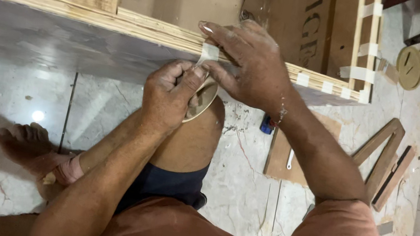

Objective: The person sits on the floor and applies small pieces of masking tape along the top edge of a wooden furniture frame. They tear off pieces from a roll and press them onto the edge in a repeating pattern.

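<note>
At frame centre, a tape roll [203, 100] is gripped in the left hand [168, 97]; its pale strip [209, 53] runs upward, pressed onto the plywood board's edge [97, 12] by the right hand's [255, 66] fingers, lying directly above.

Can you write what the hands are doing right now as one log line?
left hand: holds tape roll | right hand: presses tape strip onto plywood edge | floor: wood offcuts
</note>
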